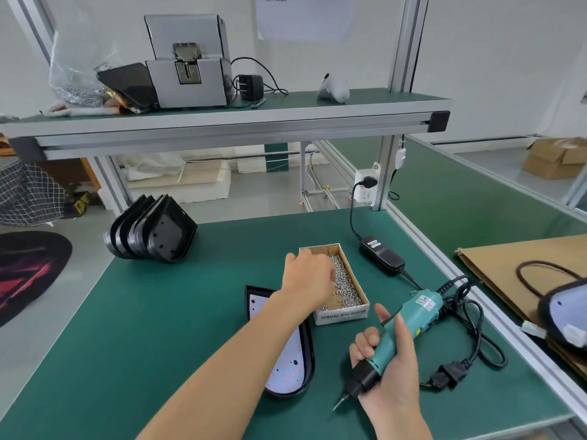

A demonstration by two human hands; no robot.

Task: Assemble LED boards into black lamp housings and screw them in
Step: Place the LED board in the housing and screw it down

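on the worktop (158, 312) a stack of empty black housings (152, 233) leans at the far left, within reach for later units. nearer, one housing (309, 354) already holds its led board (286, 360), lying flat for screwing. the left hand (306, 277) reaches into the screw box (343, 314), probably for a screw; whether its fingers pinch one cannot be told. the right hand (390, 366) grips the electric screwdriver (397, 341), bit tilted down toward the board, ready to drive.

The left hand (306, 276) reaches forward, arm outstretched, fingers curled downward. The right hand (389, 360) grips, thumb raised, wrist bent inward.
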